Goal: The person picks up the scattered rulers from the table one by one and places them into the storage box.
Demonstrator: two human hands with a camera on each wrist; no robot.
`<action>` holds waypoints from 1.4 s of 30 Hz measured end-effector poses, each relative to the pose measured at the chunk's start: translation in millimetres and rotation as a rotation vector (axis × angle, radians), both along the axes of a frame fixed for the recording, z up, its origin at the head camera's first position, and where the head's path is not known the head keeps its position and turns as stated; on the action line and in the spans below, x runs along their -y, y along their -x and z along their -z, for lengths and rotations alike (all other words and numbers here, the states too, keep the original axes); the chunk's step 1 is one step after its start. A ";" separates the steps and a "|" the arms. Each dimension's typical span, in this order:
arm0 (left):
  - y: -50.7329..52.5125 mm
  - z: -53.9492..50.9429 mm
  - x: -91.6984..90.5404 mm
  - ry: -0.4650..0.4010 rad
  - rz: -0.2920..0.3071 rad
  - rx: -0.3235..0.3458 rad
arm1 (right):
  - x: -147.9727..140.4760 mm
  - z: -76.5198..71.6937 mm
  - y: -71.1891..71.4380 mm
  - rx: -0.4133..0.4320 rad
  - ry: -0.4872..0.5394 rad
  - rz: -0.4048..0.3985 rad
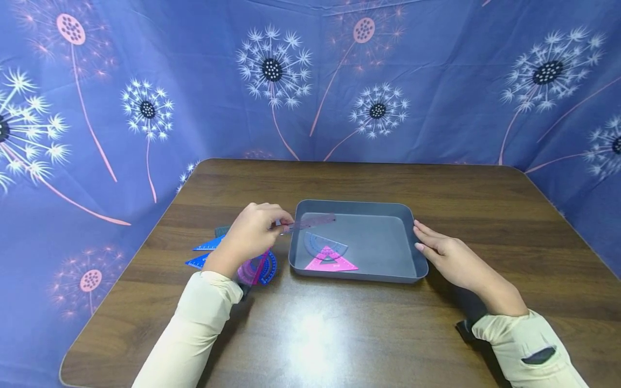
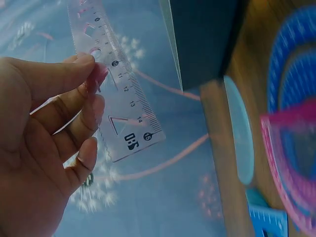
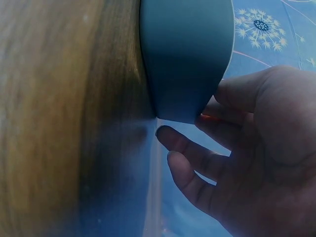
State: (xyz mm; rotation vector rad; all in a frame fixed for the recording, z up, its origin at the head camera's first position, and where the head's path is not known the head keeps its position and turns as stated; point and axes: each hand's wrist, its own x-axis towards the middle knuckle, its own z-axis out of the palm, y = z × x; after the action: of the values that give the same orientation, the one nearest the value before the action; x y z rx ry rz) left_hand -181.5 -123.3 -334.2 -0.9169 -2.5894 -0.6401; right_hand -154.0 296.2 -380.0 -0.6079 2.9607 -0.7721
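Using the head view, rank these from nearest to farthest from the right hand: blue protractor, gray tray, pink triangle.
1. Gray tray: its right wall meets the right hand.
2. Pink triangle: inside the tray, front left.
3. Blue protractor: left of the tray.

Head view looking bright; white glare pooling on table [image 1: 312,342], near side; shadow lying left of right sleeve [image 1: 526,345]. Wrist views looking dimmer, bluish: ruler [image 2: 121,89] markings reading clearly, protractor [image 2: 277,64] blurring at right.
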 end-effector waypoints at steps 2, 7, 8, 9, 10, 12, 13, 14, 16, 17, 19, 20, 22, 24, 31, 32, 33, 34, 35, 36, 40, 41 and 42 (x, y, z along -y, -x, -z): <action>0.3 0.2 -8.2 0.028 0.017 -0.001 | 0.1 -0.1 -0.2 0.001 0.000 0.002; 0.6 1.8 -26.8 0.116 0.041 0.038 | 0.2 0.0 0.3 -0.003 -0.003 0.001; 0.7 2.2 -30.3 0.132 0.051 0.045 | 0.2 -0.1 0.4 -0.004 -0.002 0.001; 0.8 2.6 -33.5 0.145 0.060 0.058 | 0.3 -0.1 0.5 -0.005 -0.002 0.001; 1.1 3.2 -36.5 0.160 0.070 0.064 | 0.3 -0.2 0.6 -0.004 0.000 0.000; 2.0 4.6 -42.5 0.183 0.094 0.075 | 0.3 -0.3 0.5 -0.002 0.002 0.001; 2.4 5.2 -45.5 0.198 0.107 0.077 | 0.4 -0.3 0.3 -0.001 0.003 0.002; 2.8 5.7 -48.1 0.212 0.117 0.080 | 0.4 -0.3 0.2 0.003 0.003 0.003; 3.6 6.8 -53.0 0.239 0.132 0.086 | 0.5 -0.2 0.1 0.008 0.002 0.003; 4.0 7.3 -55.2 0.251 0.136 0.089 | 0.5 -0.1 0.2 0.010 0.001 0.003; 4.4 7.9 -59.3 0.270 0.146 0.093 | 0.8 0.0 0.5 0.014 -0.001 0.002; 4.8 8.4 -61.1 0.275 0.151 0.092 | 0.9 0.0 0.7 0.015 0.000 0.001; 5.7 9.7 -64.8 0.274 0.169 0.090 | 1.2 0.0 1.0 0.014 -0.001 -0.001; 6.4 11.7 -68.0 0.266 0.187 0.100 | 1.5 0.1 1.4 0.011 -0.001 -0.003; 10.3 25.0 -74.0 0.266 0.205 0.151 | 1.3 0.3 2.9 0.014 -0.008 0.004; 11.0 26.8 -74.3 0.266 0.206 0.157 | 1.2 0.2 3.1 0.015 -0.010 0.005; 11.6 28.3 -74.5 0.266 0.205 0.166 | 1.0 0.2 3.1 0.014 -0.011 0.005; 12.0 29.7 -74.7 0.268 0.202 0.174 | 0.9 0.1 3.1 0.014 -0.013 0.003; 12.6 30.8 -74.9 0.271 0.197 0.182 | 0.8 0.1 3.0 0.015 -0.014 0.002; 12.8 31.7 -75.0 0.275 0.190 0.191 | 0.7 0.0 2.8 0.016 -0.013 0.000; 14.6 34.8 -75.7 0.303 0.153 0.218 | 0.3 -1.1 1.7 0.026 -0.003 -0.003; 15.1 35.5 -75.9 0.311 0.145 0.224 | 0.3 -1.5 1.5 0.027 -0.001 -0.004; 15.4 36.0 -76.0 0.319 0.139 0.227 | 0.2 -2.0 1.3 0.028 0.000 -0.004</action>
State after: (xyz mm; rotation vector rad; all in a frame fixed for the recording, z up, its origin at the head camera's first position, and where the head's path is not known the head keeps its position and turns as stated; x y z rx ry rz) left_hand -196.8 -47.3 -370.2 -1.1924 -2.9069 -0.3890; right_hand -155.3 296.0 -377.9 -0.5970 2.9332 -0.7742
